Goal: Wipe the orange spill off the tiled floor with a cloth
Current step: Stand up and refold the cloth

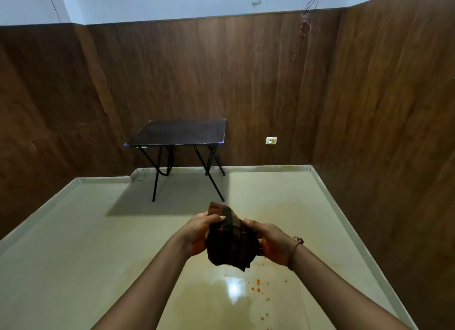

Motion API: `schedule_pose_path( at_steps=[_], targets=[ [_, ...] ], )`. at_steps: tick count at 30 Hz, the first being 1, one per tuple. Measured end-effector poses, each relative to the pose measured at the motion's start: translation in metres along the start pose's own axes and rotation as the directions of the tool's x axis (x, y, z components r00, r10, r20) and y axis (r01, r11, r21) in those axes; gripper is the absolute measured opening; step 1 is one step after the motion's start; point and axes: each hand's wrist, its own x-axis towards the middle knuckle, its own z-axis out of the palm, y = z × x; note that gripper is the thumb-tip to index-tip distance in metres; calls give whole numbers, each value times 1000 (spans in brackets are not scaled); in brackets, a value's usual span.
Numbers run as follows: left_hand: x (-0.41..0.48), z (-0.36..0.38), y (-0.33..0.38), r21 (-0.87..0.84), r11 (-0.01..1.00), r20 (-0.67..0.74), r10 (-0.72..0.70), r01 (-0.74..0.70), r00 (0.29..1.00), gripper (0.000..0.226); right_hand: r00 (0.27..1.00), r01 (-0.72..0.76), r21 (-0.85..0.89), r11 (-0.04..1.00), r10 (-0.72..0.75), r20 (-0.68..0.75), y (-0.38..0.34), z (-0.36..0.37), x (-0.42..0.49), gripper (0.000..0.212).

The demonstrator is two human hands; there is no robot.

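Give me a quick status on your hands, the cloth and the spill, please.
Left hand and right hand grip the cloth, up off the floor. Orange drops below, not yet wiped. Path clear; table back by the wall.

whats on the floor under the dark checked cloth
Glossy pale tiled floor with scattered orange drops shows below the held dark checked cloth. The floor patch the cloth covers is hidden.

Both forearms (152, 280) were bare right up to the near edge. Just behind the right grip (272, 242), a thin brownish cord bracelet (293, 254) circled the wrist in a few strands, with a small knot sticking out at its far side.
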Motion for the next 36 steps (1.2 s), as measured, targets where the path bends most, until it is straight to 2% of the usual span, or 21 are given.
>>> schedule_pose_path(
  at_steps=[2,5,7,9,10,12,13,14,15,17,20,21,23,25,26,28,30,31,34,36],
  targets=[
    [8,17,-8,-2,1000,-29,-12,11,999,27,998,-61,-21,998,61,18,3,-21,-1,50],
    [26,35,-20,-45,998,-105,-53,49,993,22,994,-102,25,994,103,-28,4,-41,2,41],
    [40,39,-29,-51,995,-178,-97,89,979,20,992,-102,29,994,104,-67,6,-46,7,27],
    [54,38,-38,-33,991,-222,-132,128,966,24,987,-81,14,997,82,-134,11,-52,13,22],
    [63,37,-43,-8,990,-223,-140,142,965,35,982,-67,6,998,67,-177,15,-57,20,23],
    [82,34,-51,47,985,-174,-156,167,972,80,969,-36,-24,999,29,-244,20,-66,32,24],
    [89,34,-52,122,975,-135,-168,184,977,95,964,-26,-42,999,14,-265,22,-71,36,21],
    [93,35,-51,258,949,-95,-162,181,982,98,960,-21,-52,998,6,-279,22,-77,40,18],
    [103,37,-50,427,891,-63,-138,152,988,91,959,-23,-60,998,5,-284,20,-85,47,15],
    [125,39,-49,711,701,-62,-9,50,998,62,965,-38,-125,991,4,-262,12,-101,59,17],
    [146,45,-40,855,518,-66,153,-23,986,35,981,-62,-329,942,-3,-194,-1,-122,69,29],
    [154,48,-38,881,472,-47,169,-39,985,32,984,-76,-446,892,-6,-179,-4,-126,72,34],
    [174,54,-33,926,370,16,171,-79,985,29,984,-113,-733,671,-28,-177,-6,-135,83,39],
    [193,62,-31,956,269,83,137,-118,987,27,973,-162,-872,461,-71,-219,-7,-146,92,35],
    [201,66,-32,963,228,118,112,-141,987,27,971,-170,-892,419,-82,-224,-6,-150,94,35],
    [214,74,-36,960,214,170,68,-181,983,26,986,-119,-902,414,-54,-155,-1,-161,98,47],
    [224,81,-38,947,258,184,54,-192,981,23,998,-60,-894,445,17,-59,3,-170,102,62],
    [228,84,-38,940,278,189,55,-197,980,22,999,-44,-884,466,35,-31,3,-173,104,58],
    [239,92,-42,940,264,202,81,-216,976,23,999,-33,-864,502,20,-26,9,-186,112,11],
    [246,99,-50,955,245,149,91,-167,985,25,999,-40,-861,507,44,-20,13,-200,121,20]
  ],
)
